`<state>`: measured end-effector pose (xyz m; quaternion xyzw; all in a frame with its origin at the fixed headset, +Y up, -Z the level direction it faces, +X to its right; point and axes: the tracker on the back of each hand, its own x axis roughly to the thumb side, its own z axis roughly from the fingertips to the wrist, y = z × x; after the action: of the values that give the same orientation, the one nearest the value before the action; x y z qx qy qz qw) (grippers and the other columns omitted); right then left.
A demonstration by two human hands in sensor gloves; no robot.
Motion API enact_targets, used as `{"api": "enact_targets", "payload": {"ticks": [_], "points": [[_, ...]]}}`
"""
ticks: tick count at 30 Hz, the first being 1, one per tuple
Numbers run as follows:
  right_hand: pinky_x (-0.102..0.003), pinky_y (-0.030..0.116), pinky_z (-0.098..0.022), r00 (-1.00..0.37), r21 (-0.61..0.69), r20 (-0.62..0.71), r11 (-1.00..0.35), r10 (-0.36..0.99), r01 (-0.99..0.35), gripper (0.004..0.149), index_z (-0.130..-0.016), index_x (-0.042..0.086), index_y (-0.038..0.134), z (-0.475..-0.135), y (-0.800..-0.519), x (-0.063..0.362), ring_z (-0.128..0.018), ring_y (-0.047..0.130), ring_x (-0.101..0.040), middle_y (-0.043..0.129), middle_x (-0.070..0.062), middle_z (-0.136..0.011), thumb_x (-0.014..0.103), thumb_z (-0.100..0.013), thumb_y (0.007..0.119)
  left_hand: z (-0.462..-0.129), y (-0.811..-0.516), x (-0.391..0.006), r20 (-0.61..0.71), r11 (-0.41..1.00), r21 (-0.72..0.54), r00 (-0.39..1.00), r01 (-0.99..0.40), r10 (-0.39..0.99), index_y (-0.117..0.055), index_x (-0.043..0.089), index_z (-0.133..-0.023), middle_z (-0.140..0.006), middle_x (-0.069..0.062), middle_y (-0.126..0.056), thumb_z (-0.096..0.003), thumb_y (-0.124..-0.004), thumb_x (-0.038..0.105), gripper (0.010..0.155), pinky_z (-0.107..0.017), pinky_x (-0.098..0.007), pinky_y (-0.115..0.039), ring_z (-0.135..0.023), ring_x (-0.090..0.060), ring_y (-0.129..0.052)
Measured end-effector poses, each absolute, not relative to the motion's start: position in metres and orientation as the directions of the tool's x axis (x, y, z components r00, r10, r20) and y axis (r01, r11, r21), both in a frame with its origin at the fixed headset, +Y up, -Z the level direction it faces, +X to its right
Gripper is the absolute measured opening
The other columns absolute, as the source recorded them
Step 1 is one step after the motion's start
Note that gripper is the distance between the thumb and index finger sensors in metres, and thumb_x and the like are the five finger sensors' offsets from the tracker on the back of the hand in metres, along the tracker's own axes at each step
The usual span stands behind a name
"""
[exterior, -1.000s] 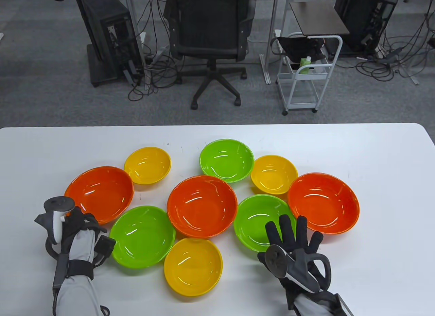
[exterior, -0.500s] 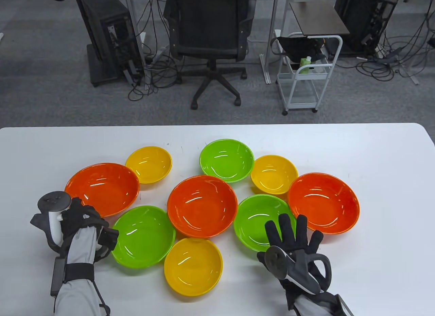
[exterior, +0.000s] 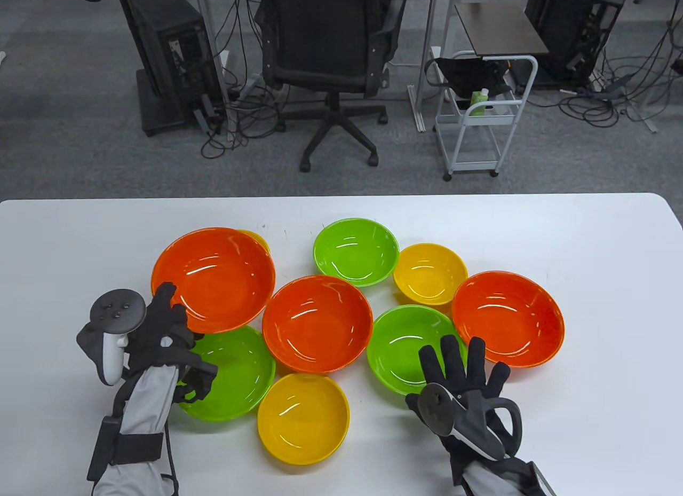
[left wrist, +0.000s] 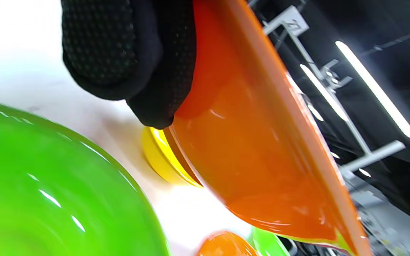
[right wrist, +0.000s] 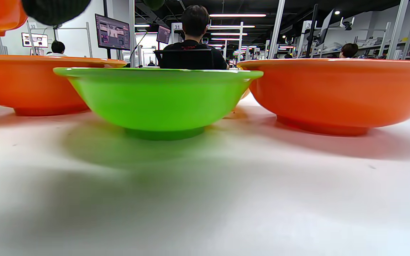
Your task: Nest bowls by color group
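On the table (exterior: 587,239), the left hand (exterior: 160,330) grips the left orange bowl (exterior: 213,277) by its near rim, lifted and tilted over a yellow bowl (left wrist: 158,156). The right hand (exterior: 464,378) lies flat, fingers spread, beside a green bowl (exterior: 405,341).

Orange bowl (exterior: 213,280), black-gloved hands (exterior: 160,330)

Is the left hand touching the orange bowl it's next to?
Touching. In the left wrist view the left hand's fingers press flat against the orange bowl's outer wall, with no gap between them.
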<state>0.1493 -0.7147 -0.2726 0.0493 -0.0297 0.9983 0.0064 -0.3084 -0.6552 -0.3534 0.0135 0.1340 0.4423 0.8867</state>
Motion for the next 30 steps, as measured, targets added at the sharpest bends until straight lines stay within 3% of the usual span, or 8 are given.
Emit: {"api": "enact_targets", "payload": {"ticks": [7,14,30], "points": [[-0.084,0.019,-0.062,-0.996,-0.053,0.093,-0.998,0.016,-0.021,0.081,-0.115,0.024,0.031,-0.273,-0.714,0.151,-0.103,0.004,-0.056,0.014,-0.016,-0.122,0.057,-0.048,0.063,-0.349,-0.652,-0.249,-0.082,0.661,0.048,0.656,-0.749,0.750,-0.052,0.010,-0.108,-0.104,-0.033,-0.057,-0.0530,-0.066,0.020,0.058,-0.032,-0.030,-0.095,-0.043,-0.024,-0.108],[-0.084,0.018,-0.062,-0.996,-0.048,0.091,-0.999,0.019,-0.023,0.081,-0.115,0.024,0.031,-0.273,-0.714,0.151,-0.103,0.004,-0.056,0.014,-0.016,-0.122,0.057,-0.048,0.063,-0.350,-0.662,-0.208,-0.027,0.749,0.009,0.748,-0.663,0.663,-0.057,0.011,-0.107,-0.104,-0.033,-0.061,-0.0528,-0.068,0.021,0.056,-0.030,-0.030,-0.095,-0.040,-0.024,-0.109],[-0.084,0.018,-0.062,-0.998,-0.031,0.066,-0.999,0.023,-0.025,0.081,-0.115,0.024,0.032,-0.276,-0.713,0.156,-0.103,0.003,-0.056,0.014,-0.016,-0.122,0.056,-0.048,0.063,-0.363,-0.688,-0.196,-0.112,0.808,-0.054,0.808,-0.587,0.579,-0.061,0.009,-0.106,-0.099,-0.036,-0.066,-0.0524,-0.068,0.022,0.055,-0.027,-0.029,-0.096,-0.036,-0.023,-0.110]]}}
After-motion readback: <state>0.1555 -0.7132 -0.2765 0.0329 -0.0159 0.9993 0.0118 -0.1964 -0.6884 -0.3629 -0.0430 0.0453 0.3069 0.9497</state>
